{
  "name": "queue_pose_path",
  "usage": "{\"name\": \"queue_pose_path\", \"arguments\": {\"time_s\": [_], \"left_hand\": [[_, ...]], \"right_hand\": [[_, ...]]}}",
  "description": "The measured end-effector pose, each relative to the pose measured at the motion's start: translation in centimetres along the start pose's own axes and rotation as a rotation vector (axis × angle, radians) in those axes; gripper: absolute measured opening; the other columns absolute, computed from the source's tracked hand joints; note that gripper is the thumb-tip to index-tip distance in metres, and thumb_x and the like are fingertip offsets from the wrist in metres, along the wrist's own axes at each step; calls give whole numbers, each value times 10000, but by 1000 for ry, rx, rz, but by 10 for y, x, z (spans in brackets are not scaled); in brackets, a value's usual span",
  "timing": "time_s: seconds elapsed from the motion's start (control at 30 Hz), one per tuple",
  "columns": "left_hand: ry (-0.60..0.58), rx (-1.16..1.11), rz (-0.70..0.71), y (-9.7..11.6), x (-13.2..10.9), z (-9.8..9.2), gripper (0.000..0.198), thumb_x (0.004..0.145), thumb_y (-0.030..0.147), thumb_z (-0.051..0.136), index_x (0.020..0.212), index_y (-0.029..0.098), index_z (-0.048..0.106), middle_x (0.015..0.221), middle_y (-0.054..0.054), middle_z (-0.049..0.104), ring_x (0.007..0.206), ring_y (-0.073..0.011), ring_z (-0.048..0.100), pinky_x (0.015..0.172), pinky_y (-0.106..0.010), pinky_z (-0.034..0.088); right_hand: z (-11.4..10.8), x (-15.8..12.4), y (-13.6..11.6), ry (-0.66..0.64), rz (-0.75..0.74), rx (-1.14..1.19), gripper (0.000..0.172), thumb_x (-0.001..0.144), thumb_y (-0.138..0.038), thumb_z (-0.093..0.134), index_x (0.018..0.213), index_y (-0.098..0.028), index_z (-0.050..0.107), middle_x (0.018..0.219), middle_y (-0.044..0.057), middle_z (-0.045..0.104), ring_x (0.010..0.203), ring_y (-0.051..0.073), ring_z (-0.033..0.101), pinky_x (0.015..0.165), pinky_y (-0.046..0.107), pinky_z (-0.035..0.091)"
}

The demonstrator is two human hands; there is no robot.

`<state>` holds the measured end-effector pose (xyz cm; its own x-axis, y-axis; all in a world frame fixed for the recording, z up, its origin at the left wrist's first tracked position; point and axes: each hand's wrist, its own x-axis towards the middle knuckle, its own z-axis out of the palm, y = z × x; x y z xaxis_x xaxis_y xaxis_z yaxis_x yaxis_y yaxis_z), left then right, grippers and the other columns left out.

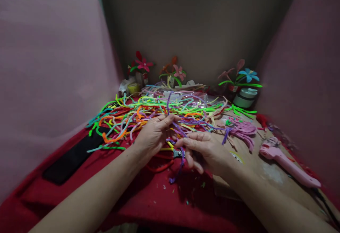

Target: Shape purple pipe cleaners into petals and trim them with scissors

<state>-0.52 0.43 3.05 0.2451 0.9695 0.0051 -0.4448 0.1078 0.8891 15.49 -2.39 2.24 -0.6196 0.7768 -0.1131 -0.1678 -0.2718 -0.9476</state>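
Observation:
A tangled heap of pipe cleaners (159,111) in many colours lies across the red cloth (148,197). My left hand (154,134) pinches a purple pipe cleaner (170,103) that rises out of the heap. My right hand (204,149) is closed round the lower end of the purple pipe cleaner, which hangs below the fingers. Small scissors or pliers (177,153) with a metal joint show at the right fingers; I cannot tell whether the hand grips them.
A pink glue gun (287,164) lies at the right on a brown board. Pink pipe cleaners (243,130) sit beside it. Finished pipe-cleaner flowers (143,64) and a blue one (248,74) stand at the back. A black flat object (74,157) lies left.

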Motion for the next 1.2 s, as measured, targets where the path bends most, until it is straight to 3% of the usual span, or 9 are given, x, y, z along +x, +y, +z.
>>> {"name": "queue_pose_path", "arguments": {"time_s": [0.07, 0.2, 0.37, 0.43, 0.53, 0.67, 0.93, 1.2], "left_hand": [[56, 43, 36, 1, 4, -6, 167, 736, 257, 656, 772, 94, 650, 593, -6, 563, 502, -78, 534, 466, -178, 445], [92, 70, 2, 3, 4, -10, 167, 719, 266, 673, 776, 111, 647, 562, 10, 544, 481, -59, 503, 429, -151, 397], [35, 125, -93, 3, -4, -1, 178, 716, 281, 673, 752, 113, 627, 559, 11, 558, 434, -47, 474, 370, -142, 330], [34, 154, -109, 2, -5, 1, 187, 706, 280, 683, 754, 108, 624, 589, 0, 585, 441, -45, 484, 380, -143, 335], [23, 198, -76, 0, -6, 2, 182, 712, 273, 681, 765, 110, 620, 597, -5, 594, 456, -47, 498, 394, -140, 342], [30, 210, -49, -1, -4, 1, 154, 728, 256, 664, 745, 116, 602, 547, 7, 561, 455, -67, 514, 370, -143, 344], [83, 14, -86, -1, -3, 2, 88, 702, 132, 656, 755, 118, 586, 477, 39, 516, 364, -41, 451, 322, -125, 323], [67, 171, -10, 4, -6, 2, 170, 685, 174, 680, 821, 145, 581, 518, 35, 550, 377, -50, 479, 338, -132, 385]], "right_hand": [[-1, -1, 0, 27, 30, 50, 248, 780, -328, 566, 869, -104, 623, 467, -5, 614, 247, 51, 425, 267, 141, 245], [-5, -2, -1, -18, 94, 124, 292, 762, -338, 584, 932, -101, 600, 508, 22, 641, 279, 90, 494, 284, 165, 307], [-6, 0, -1, 6, -21, 113, 252, 790, -319, 552, 967, -139, 570, 577, 22, 649, 340, 93, 528, 326, 172, 329], [-5, 0, -2, 64, -55, 78, 208, 796, -315, 544, 890, -136, 590, 572, 15, 629, 340, 72, 493, 325, 167, 292], [-3, 0, -3, 160, -85, 61, 207, 804, -318, 523, 793, -131, 610, 460, -42, 497, 318, 36, 332, 322, 168, 215], [-1, 0, -3, 192, -91, 61, 230, 820, -308, 496, 816, -131, 642, 401, -89, 325, 346, 33, 193, 339, 170, 161], [-1, 3, 4, 168, -78, 55, 220, 826, -296, 504, 777, -130, 641, 396, -96, 277, 338, 38, 168, 344, 196, 139], [-5, 4, 5, 187, -83, 95, 161, 810, -323, 553, 866, -183, 610, 405, -102, 302, 337, 41, 188, 345, 187, 168]]}}
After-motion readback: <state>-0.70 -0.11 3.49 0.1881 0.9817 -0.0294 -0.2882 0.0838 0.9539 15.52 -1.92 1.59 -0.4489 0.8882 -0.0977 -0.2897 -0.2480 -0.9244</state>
